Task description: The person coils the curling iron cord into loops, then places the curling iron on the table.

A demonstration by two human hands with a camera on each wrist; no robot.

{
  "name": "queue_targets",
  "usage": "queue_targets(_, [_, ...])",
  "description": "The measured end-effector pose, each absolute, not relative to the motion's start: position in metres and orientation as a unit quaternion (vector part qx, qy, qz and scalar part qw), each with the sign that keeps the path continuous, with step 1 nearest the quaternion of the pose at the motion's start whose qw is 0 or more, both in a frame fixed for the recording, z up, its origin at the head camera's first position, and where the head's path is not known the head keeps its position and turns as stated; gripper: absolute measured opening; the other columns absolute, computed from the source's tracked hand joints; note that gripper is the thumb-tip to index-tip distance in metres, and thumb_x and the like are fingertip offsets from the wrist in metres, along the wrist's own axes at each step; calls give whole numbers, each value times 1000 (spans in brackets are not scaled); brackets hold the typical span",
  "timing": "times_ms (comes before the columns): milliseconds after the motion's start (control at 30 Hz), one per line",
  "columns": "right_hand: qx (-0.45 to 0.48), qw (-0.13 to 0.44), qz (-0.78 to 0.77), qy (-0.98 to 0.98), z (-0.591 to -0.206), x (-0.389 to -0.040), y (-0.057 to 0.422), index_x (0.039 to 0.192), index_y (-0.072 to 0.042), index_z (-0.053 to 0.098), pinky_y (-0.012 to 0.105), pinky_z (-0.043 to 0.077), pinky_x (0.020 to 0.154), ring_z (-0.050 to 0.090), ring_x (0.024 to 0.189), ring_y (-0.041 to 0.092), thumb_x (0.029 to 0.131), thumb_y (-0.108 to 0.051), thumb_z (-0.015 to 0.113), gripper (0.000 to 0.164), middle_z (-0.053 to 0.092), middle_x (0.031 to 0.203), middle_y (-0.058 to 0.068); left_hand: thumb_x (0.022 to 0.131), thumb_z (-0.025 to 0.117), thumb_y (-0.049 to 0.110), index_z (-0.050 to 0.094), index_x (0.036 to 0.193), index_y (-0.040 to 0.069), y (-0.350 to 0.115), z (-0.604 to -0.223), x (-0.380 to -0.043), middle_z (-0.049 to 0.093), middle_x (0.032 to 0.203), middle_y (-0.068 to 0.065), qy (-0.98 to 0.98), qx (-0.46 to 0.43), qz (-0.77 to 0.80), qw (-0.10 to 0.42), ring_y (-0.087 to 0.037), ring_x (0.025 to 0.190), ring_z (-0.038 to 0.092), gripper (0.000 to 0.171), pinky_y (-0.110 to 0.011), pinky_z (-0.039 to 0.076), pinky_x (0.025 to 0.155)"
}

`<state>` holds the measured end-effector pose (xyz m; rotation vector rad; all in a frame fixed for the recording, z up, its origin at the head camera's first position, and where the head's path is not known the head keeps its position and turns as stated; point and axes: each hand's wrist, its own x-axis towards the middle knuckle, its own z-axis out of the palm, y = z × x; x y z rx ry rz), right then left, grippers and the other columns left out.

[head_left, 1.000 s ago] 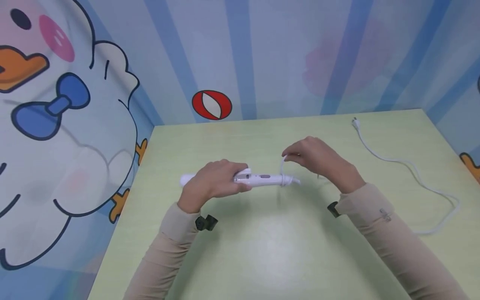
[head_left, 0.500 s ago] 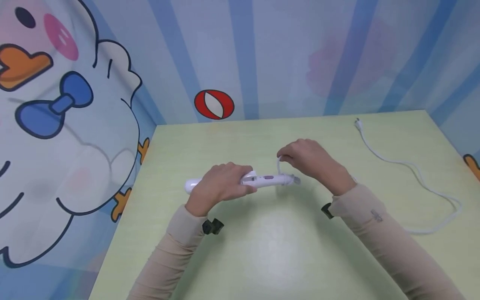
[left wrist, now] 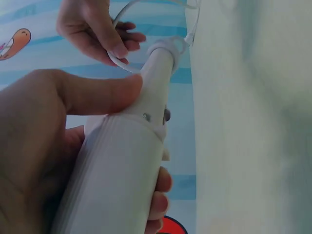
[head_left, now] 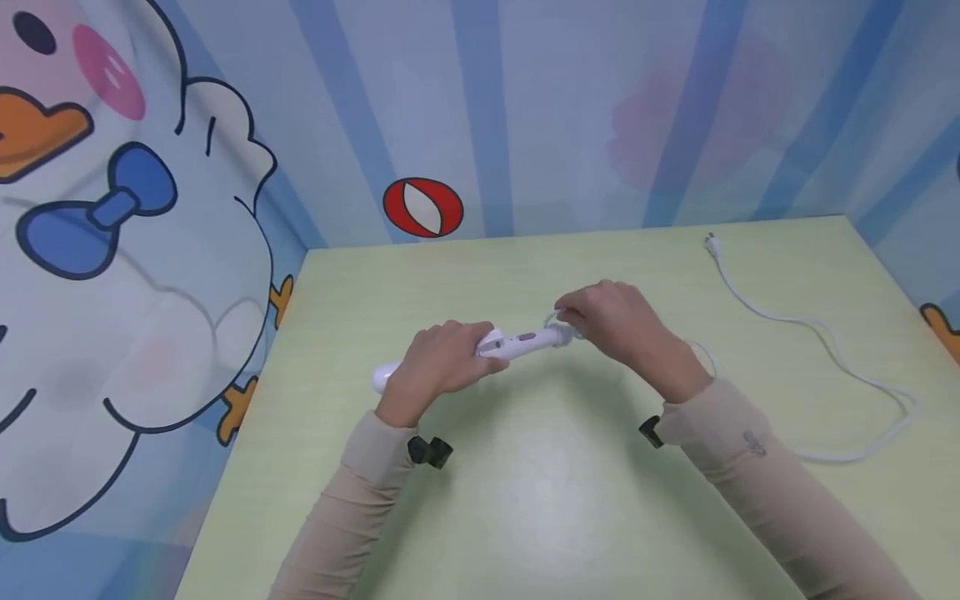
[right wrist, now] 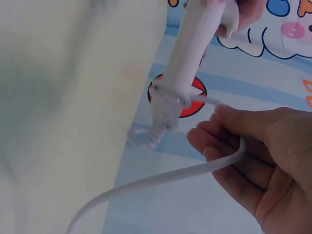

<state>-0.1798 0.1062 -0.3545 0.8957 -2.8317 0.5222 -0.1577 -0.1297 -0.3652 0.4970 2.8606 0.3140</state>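
Observation:
My left hand point(head_left: 442, 362) grips a white curling iron point(head_left: 528, 342) around its middle, holding it over the table with the cord end toward the right. In the left wrist view, the thumb lies along the iron's body point(left wrist: 109, 170) and fingertips show on the far side. My right hand point(head_left: 622, 329) pinches the white power cord point(right wrist: 161, 176) close to the handle's tail. Seen from the right wrist, the cord runs around the handle end point(right wrist: 170, 95) to the thumb and fingertips, then hangs away in a bend. A small cord loop point(right wrist: 141, 136) curls at the tail.
The rest of the cord point(head_left: 832, 354) lies in a wide curve across the right side of the pale green table point(head_left: 525, 492). Its plug point(head_left: 712, 246) rests near the back edge. A cartoon-printed wall point(head_left: 555, 117) stands behind the table.
The iron's cord end has risen and tilted away toward the back. My right hand has moved slightly left, and the cord at the handle now sits closer to its fingers.

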Motion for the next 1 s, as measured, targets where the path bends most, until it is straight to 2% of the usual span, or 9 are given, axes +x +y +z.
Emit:
queue_targets(133, [258,46,226,-938,-357,-172,102,104,-8,68,29,43,55,55,57,12,89,-16,61,19,68,79,2,85,53,51,53,99,22,-131,-364,-162,54,72,1,981,143,109,78,-16,61,52,32,-31,39,52])
queue_targets(233, [234,30,276,-932,-361,-169,100,109,-5,65,28,42,54,57,60,11,92,-18,57,22,66,76,2,86,53,52,52,98,20,-132,-361,-164,54,72,0,982,133,121,57,-17,61,51,33,-31,39,51])
queue_targets(333, [222,31,313,-923,-366,-167,102,111,-5,64,27,41,50,61,64,11,92,-19,56,25,68,78,2,86,53,52,52,97,20,-133,-357,-166,53,71,0,982,129,132,43,-17,59,51,34,-31,38,50])
queue_targets(500, [206,42,370,-905,-376,-163,105,107,-9,66,28,42,48,59,59,12,94,-22,54,23,69,80,2,86,53,52,52,94,20,-134,-354,-169,53,70,0,979,132,151,28,-17,58,50,33,-31,37,50])
queue_targets(633, [206,57,405,-889,-389,-162,106,108,-8,67,29,48,56,65,68,13,93,-21,55,23,71,86,4,86,53,52,54,97,20,-134,-352,-168,54,71,0,976,130,173,28,-17,60,50,34,-31,37,52])
queue_targets(800, [208,75,440,-870,-403,-164,106,106,-7,68,31,49,65,67,83,17,90,-20,59,22,70,94,5,86,54,52,55,102,20,-133,-349,-167,55,74,1,970,121,207,35,-17,62,51,36,-31,38,55])
queue_targets(1000, [201,98,476,-851,-415,-170,113,101,-13,71,26,43,59,63,75,14,89,-24,61,20,71,94,1,86,54,51,57,99,21,-131,-346,-166,56,75,1,955,133,258,62,-18,63,51,33,-32,38,56])
